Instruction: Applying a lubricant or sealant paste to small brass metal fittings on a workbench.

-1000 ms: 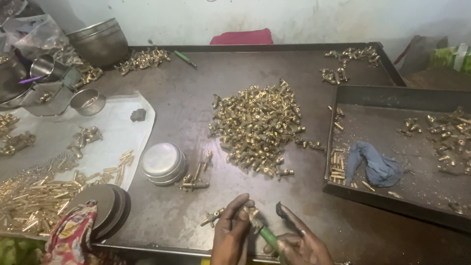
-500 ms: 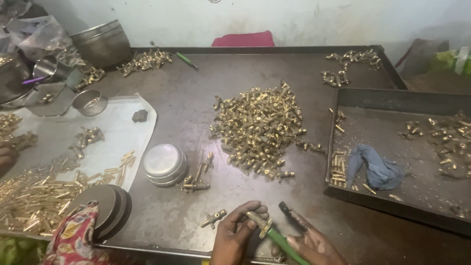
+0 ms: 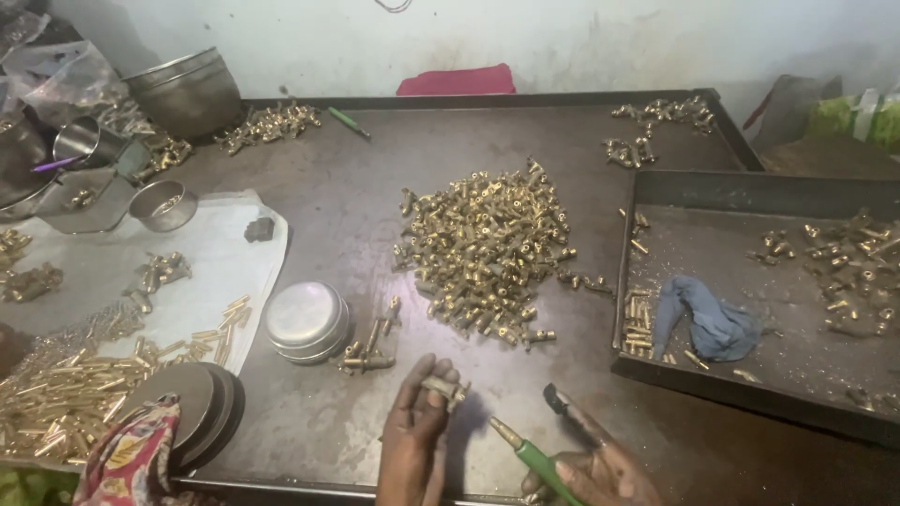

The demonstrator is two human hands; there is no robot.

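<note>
My left hand (image 3: 417, 440) is at the table's front edge and pinches a small brass fitting (image 3: 442, 386) between its fingertips. My right hand (image 3: 600, 468) is beside it and holds a green-handled screwdriver (image 3: 532, 457), whose metal tip points up and left toward the fitting without touching it. A large heap of brass fittings (image 3: 487, 248) lies in the middle of the dark metal table (image 3: 375, 187). A few assembled brass pieces (image 3: 370, 342) lie just left of my left hand.
A dark tray (image 3: 750, 394) at the right holds a blue rag (image 3: 708, 319) and scattered brass parts. An upturned steel bowl (image 3: 305, 319) and round lids (image 3: 192, 412) sit front left. Brass pins (image 3: 84, 384) lie on white sheet; steel pots (image 3: 183, 89) stand at back left.
My left hand has lifted the brass fitting up and away from the screwdriver tip. My right hand has dropped lower and to the right with the screwdriver.
</note>
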